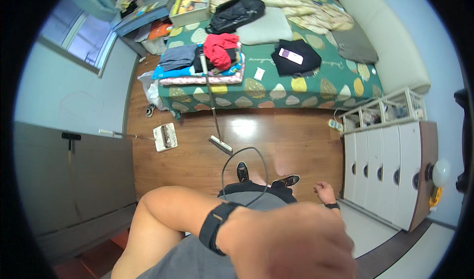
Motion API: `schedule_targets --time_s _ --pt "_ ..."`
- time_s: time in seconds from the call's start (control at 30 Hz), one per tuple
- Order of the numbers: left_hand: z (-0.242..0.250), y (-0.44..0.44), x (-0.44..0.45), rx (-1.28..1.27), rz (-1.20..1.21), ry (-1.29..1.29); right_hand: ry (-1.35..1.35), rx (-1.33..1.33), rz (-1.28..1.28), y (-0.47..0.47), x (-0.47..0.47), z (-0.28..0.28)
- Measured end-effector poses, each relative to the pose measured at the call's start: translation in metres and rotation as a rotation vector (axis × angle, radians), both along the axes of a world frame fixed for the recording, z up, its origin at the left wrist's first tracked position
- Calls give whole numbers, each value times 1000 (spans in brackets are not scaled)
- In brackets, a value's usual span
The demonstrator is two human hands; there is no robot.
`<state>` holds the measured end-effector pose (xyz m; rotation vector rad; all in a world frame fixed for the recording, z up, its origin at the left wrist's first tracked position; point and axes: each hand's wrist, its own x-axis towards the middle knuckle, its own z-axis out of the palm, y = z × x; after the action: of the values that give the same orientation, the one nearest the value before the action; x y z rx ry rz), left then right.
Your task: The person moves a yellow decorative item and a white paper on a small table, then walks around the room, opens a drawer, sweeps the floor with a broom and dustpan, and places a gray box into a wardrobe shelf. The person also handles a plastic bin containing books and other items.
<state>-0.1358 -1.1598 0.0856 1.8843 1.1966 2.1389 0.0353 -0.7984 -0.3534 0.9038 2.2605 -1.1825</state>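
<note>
My left hand is raised close to the camera, large and blurred, with a black strap round its wrist; its fingers cannot be made out. Low on the right, my right hand hangs beside the body, fingers loosely curled, with nothing seen in it. A broom leans on the bed, its head on the wooden floor before my black shoes. Left of it lies a long-handled dustpan. On the green bedspread are folded clothes, a red garment, black clothing with a phone on top, and a black backpack.
A white drawer unit and a white rack stand at the right. A grey cabinet is at the left. Plastic bags lie by the bed's left corner. A dark cable loops in front of my body.
</note>
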Motion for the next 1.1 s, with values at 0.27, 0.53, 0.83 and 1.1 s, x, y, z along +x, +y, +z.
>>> schedule_targets --time_s 0.27,0.53,0.83,1.1 --pt "-127 -180 -29 -641 612 -696 63 -21 167 -80 -91 30" --pt "-310 -347 71 -349 1356 -1399 -54 -126 359 -124 -176 30" --pt "-356 -396 261 565 1803 -2108 -157 -49 860 -213 -299 13" --pt "-341 -280 384 1184 1827 -2025 -145 -242 1206 -353 -395 9"
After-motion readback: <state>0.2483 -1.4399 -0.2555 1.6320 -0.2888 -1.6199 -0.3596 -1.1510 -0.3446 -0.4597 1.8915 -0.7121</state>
